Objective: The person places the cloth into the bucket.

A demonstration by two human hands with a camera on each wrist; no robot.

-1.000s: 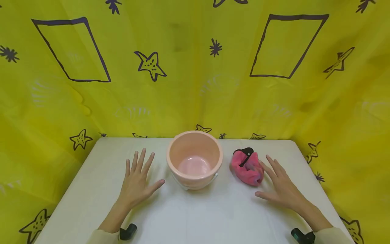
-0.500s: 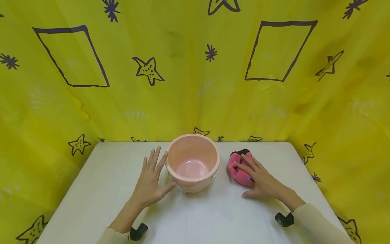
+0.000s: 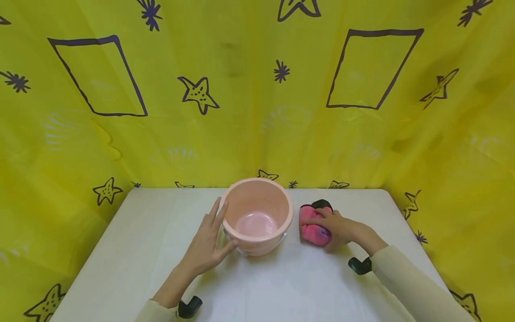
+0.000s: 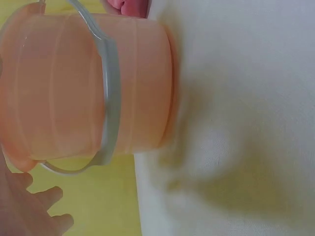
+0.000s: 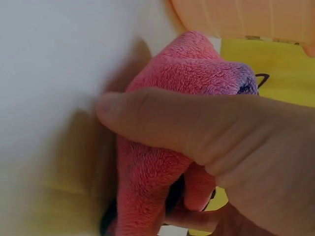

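A peach-coloured plastic bucket [image 3: 257,248] stands upright on the table, its mouth facing up and its pale handle [image 4: 112,98] hanging down the side. My left hand [image 3: 206,248] is at the bucket's left side, fingers extended along the rim and thumb near the front wall. To the bucket's right, my right hand [image 3: 339,228] grips a fuzzy pink plush bundle [image 3: 311,228] with a black part at its back. In the right wrist view, the thumb lies across the pink plush bundle [image 5: 182,73], which has a purplish patch; the other fingers are mostly hidden behind it.
The white table [image 3: 273,295] ends at the back against a yellow curtain [image 3: 241,134] printed with stars and frames. Curtain also hangs along both sides. A dark wrist device [image 3: 190,307] sits under the left wrist, another dark device [image 3: 360,266] under the right.
My left hand has moved right, up to the bucket's side. My right hand has moved left over the pink plush bundle and curled its fingers round it.
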